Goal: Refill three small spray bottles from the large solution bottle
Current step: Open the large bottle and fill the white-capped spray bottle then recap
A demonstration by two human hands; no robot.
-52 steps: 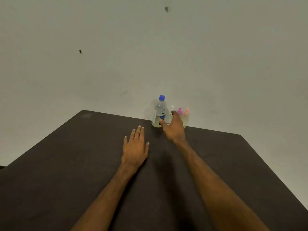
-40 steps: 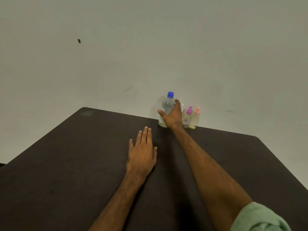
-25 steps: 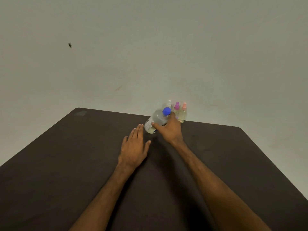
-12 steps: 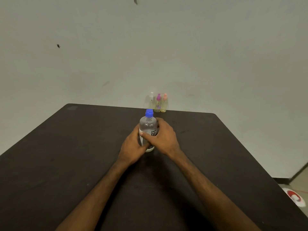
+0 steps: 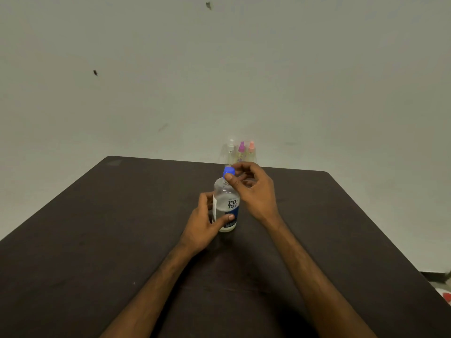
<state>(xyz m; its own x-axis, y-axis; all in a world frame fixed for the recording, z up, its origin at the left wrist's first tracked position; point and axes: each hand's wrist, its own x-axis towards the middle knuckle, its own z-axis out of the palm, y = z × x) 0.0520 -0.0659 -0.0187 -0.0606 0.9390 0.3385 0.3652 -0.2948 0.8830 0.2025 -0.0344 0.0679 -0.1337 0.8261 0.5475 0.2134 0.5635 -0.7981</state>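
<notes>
The large clear solution bottle [image 5: 226,206] with a blue cap [image 5: 229,171] stands upright in the middle of the dark table [image 5: 102,240]. My left hand [image 5: 203,224] grips its lower body, thumb across the label. My right hand [image 5: 252,189] pinches the blue cap between thumb and fingers. Three small spray bottles stand in a row at the table's far edge against the wall: a white-topped bottle [image 5: 230,152], a purple-topped bottle [image 5: 241,152] and an orange-topped bottle [image 5: 251,151]. My right fingers hide their bases.
A plain wall [image 5: 317,93] rises directly behind the table's far edge. The table's right edge runs diagonally down to the lower right, with floor and a red-and-white object [image 5: 445,295] beyond it.
The large bottle came from the far edge to the table's middle. My left hand took hold of its body, and my right hand moved from the body up to the cap.
</notes>
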